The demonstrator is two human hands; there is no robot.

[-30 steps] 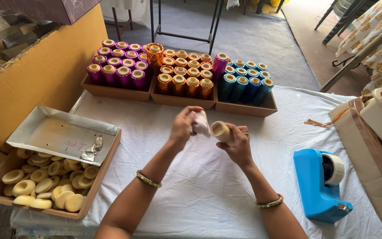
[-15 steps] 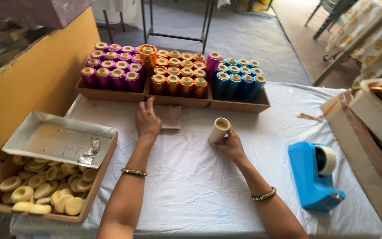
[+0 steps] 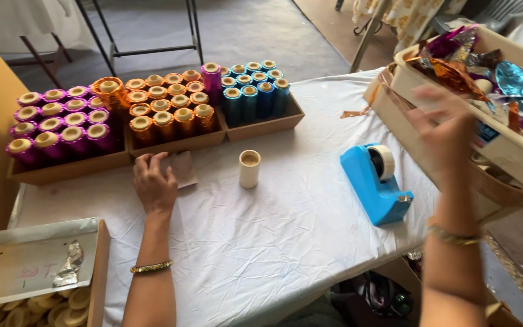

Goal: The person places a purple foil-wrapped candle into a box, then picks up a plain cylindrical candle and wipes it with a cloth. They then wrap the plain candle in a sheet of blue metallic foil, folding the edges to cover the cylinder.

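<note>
At nine o'clock of the tube (image 3: 249, 168), left hand (image 3: 154, 184) rests flat on a card (image 3: 183, 169); right hand (image 3: 446, 136), blurred, spread empty at the box (image 3: 455, 91).

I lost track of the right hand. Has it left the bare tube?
Yes. The right hand let go of the bare tube and moved past the tape dispenser toward the foil box.

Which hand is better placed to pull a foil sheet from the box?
Probably the right hand: it is raised at the cardboard box of shiny coloured foil. The left hand lies flat on a brown paper piece, far across the table.
</note>
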